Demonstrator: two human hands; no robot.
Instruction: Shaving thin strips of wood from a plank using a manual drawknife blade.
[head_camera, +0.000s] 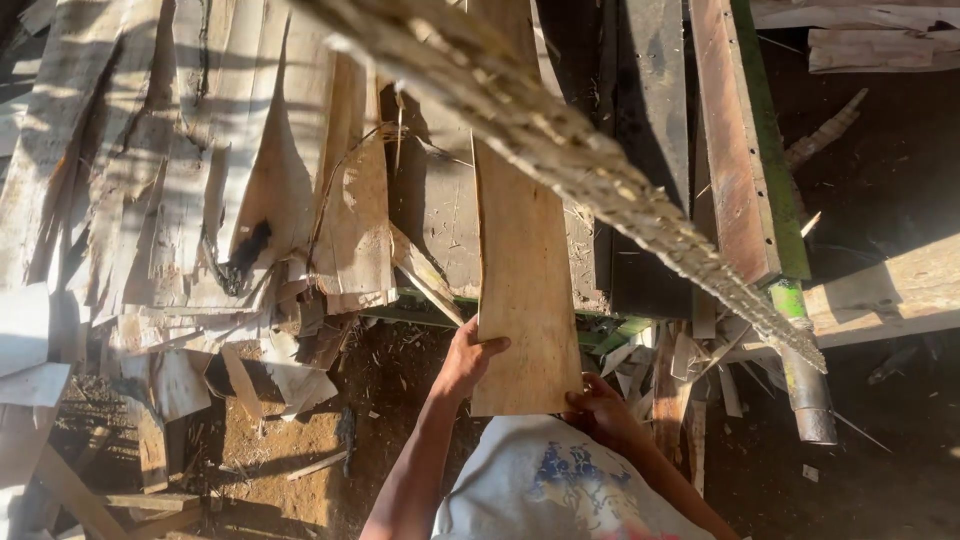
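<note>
2 hands (530, 385), gripping 1 wood sheet (525, 290)

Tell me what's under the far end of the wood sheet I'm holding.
The wood sheet lies over a dark machine bed with a green frame edge; what's directly beneath is covered.

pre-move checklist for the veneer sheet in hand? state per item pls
1. Left hand grip on the veneer sheet: fingers wrap its lower left edge. ok.
2. Right hand grip: holds the sheet's lower right corner. ok.
3. Sheet condition: flat, with no split visible on the lit face. ok.
4. Path ahead: a rough bark-covered pole crosses diagonally over the sheet's top end. not ok.
5. Surface under the sheet: its far end lies over the dark machine bed, but contact is hidden. cannot tell.
6. Left side: the pile of torn veneer scraps lies close beside the bed. not ok.
</note>
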